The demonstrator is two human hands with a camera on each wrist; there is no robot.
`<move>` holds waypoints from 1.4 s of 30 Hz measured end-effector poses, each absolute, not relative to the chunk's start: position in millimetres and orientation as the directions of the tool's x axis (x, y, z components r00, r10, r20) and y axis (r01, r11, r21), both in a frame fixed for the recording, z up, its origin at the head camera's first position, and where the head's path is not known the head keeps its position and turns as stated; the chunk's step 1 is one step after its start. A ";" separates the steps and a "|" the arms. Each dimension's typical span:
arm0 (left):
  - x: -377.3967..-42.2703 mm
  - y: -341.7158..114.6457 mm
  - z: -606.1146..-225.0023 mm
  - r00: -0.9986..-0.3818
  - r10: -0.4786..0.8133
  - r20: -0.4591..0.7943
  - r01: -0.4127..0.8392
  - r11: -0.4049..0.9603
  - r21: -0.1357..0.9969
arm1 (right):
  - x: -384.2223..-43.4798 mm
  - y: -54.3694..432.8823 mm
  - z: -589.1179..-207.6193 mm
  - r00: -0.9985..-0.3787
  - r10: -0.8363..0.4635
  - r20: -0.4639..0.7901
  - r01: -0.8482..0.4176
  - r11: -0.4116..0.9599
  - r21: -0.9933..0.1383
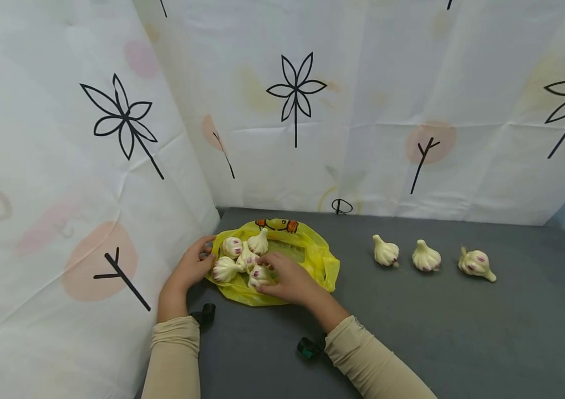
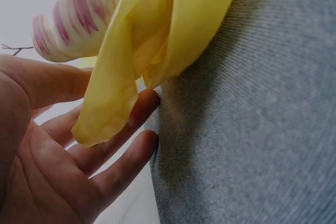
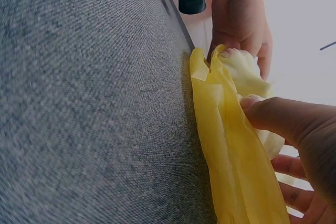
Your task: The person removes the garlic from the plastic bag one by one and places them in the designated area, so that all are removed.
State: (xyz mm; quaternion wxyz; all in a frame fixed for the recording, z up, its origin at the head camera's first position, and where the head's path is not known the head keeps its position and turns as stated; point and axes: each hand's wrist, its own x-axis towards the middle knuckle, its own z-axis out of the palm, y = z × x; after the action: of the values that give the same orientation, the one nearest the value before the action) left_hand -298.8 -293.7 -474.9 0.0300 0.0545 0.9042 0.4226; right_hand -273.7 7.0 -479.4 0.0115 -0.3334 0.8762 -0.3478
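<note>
Near the far left corner of the bench (image 1: 412, 327), your loose left hand (image 1: 189, 269) likely steadies the yellow bag (image 1: 316, 246) while your right hand (image 1: 290, 281) grasps a garlic bulb (image 1: 259, 275).

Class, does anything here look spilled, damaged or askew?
Nothing looks spilled or damaged. The rightmost garlic bulb looks slightly askew: in the head view its stem points down-right, while the two neighbouring bulbs point theirs upward.

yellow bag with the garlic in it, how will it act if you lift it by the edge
The bag looks thin and creased, so it would probably be floppy and fold rather than keep its shape. The garlic bulbs sit bunched toward its left side, so that side would likely sag, and their rounded bodies may roll.
</note>
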 end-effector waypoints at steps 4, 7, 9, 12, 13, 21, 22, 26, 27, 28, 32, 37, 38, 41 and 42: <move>-298.6 -293.8 -473.9 -0.991 0.131 -0.006 0.079 0.634 0.769 | -272.9 6.4 -478.7 -0.780 -0.589 0.211 -0.574 0.540 -0.616; -298.8 -294.1 -474.0 -0.991 0.133 -0.005 0.081 0.634 0.769 | -272.0 6.1 -477.9 -0.783 -0.585 0.210 -0.570 0.541 -0.618; -299.2 -294.2 -474.2 -0.991 0.136 -0.004 0.084 0.635 0.768 | -271.6 6.0 -477.3 -0.784 -0.584 0.210 -0.569 0.541 -0.620; -299.8 -294.6 -474.5 -0.990 0.140 -0.002 0.089 0.637 0.766 | -271.4 5.9 -477.0 -0.786 -0.583 0.208 -0.568 0.545 -0.617; -300.0 -294.7 -474.6 -0.990 0.143 0.000 0.092 0.637 0.765 | -271.3 6.1 -476.8 -0.786 -0.583 0.207 -0.568 0.547 -0.615; -300.6 -295.1 -476.0 -0.989 0.146 0.008 0.101 0.640 0.762 | -271.5 8.5 -472.9 -0.793 -0.575 0.203 -0.559 0.551 -0.620; -300.7 -295.2 -476.1 -0.989 0.146 0.008 0.100 0.639 0.763 | -271.6 8.9 -471.9 -0.792 -0.574 0.207 -0.560 0.550 -0.620; -301.7 -295.7 -476.6 -0.990 0.142 0.003 0.094 0.638 0.764 | -272.1 10.3 -469.2 -0.792 -0.568 0.225 -0.567 0.547 -0.615; -301.8 -295.8 -476.7 -0.990 0.142 0.003 0.095 0.639 0.764 | -272.3 10.6 -468.6 -0.791 -0.567 0.230 -0.570 0.547 -0.613; -301.7 -296.0 -476.8 -0.990 0.143 0.003 0.094 0.639 0.764 | -272.6 10.8 -467.9 -0.791 -0.566 0.232 -0.572 0.550 -0.609; -301.3 -296.4 -476.8 -0.990 0.141 0.001 0.092 0.642 0.761 | -273.9 12.6 -465.6 -0.792 -0.560 0.244 -0.579 0.562 -0.591; -301.3 -296.1 -476.3 -0.990 0.140 0.001 0.091 0.643 0.760 | -272.8 18.2 -458.9 -0.799 -0.535 0.276 -0.578 0.553 -0.600; -301.4 -296.0 -476.2 -0.990 0.139 0.002 0.092 0.644 0.759 | -272.7 19.4 -457.6 -0.800 -0.529 0.282 -0.576 0.550 -0.604; -301.7 -295.5 -476.1 -0.990 0.139 0.004 0.093 0.646 0.758 | -272.8 23.1 -454.6 -0.812 -0.508 0.287 -0.559 0.541 -0.628; -301.8 -295.3 -476.1 -0.990 0.138 0.004 0.093 0.646 0.758 | -273.1 24.2 -454.2 -0.817 -0.501 0.284 -0.552 0.540 -0.635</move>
State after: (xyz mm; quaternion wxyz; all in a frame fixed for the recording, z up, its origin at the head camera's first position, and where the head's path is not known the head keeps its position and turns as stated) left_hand -301.8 -295.3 -476.1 0.0271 0.0639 0.9067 0.4161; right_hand -273.1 24.2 -454.2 -0.0340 -0.3004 0.8769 -0.3736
